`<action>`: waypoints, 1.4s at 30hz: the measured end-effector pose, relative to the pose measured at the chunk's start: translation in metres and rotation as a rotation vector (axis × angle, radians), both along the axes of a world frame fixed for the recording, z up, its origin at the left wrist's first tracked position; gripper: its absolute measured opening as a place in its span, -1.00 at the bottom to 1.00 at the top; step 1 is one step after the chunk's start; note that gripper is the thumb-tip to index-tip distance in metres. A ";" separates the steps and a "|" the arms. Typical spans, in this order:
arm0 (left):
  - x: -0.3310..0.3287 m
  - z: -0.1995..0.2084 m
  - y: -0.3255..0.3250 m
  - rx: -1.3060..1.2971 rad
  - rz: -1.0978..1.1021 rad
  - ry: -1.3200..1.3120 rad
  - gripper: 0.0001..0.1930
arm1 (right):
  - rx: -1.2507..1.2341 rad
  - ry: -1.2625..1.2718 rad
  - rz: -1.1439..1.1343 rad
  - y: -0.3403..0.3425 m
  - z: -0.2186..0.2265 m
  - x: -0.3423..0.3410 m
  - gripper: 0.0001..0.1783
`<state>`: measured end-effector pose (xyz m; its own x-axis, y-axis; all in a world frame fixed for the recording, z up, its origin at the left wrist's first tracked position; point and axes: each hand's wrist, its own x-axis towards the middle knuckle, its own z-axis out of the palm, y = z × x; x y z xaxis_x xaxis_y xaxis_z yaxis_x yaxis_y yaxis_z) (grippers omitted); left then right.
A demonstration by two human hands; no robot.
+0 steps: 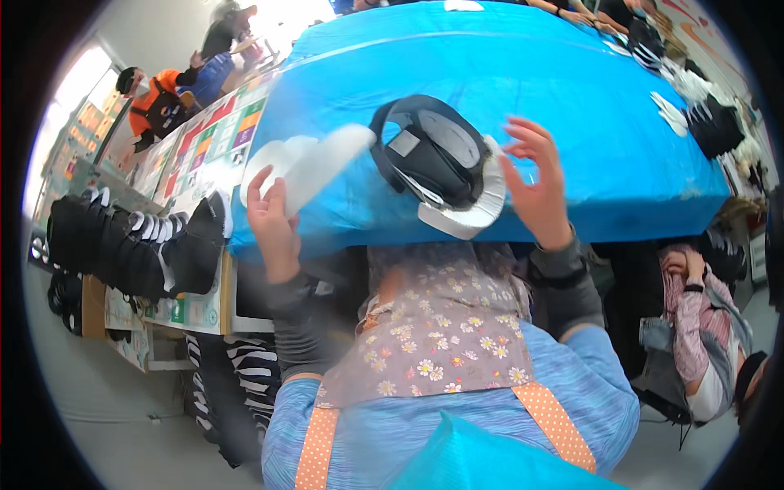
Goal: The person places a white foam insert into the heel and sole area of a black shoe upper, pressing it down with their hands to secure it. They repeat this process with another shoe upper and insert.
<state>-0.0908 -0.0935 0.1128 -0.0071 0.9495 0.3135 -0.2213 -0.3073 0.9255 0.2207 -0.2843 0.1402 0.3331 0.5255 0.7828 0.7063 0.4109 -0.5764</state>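
My left hand [275,222] has its fingers closed on the near edge of a thin white curved sheet [322,166], which stretches toward the black band ahead of me. A black-and-white piece that looks like an upturned cap [441,147] lies on the blue-covered table. Its black band forms a ring, a pale label shows inside, and a white brim-like part [464,219] faces me. Just right of it, my right hand [535,180] is raised with fingers apart and nothing visible in them. Another white sheet [273,157] partly shows behind the held one.
A long row of nested black-and-white pieces [135,249] lies at the left on a side table [208,306]. More black pieces [713,126] and white sheets [670,113] sit at the far right. Other people work around the table [523,77]; one sits close by on my right.
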 end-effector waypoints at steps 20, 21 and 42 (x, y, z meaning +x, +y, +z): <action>0.053 0.014 -0.059 0.322 -0.424 -0.010 -0.33 | -0.394 0.631 0.750 0.029 -0.005 -0.055 -0.73; 0.059 0.019 -0.065 0.255 -0.411 -0.026 -0.36 | -0.397 0.627 0.752 0.029 -0.007 -0.056 -0.73; 0.096 0.004 -0.087 0.788 -0.100 0.616 -0.52 | -0.458 0.092 0.134 0.023 0.001 -0.082 -0.23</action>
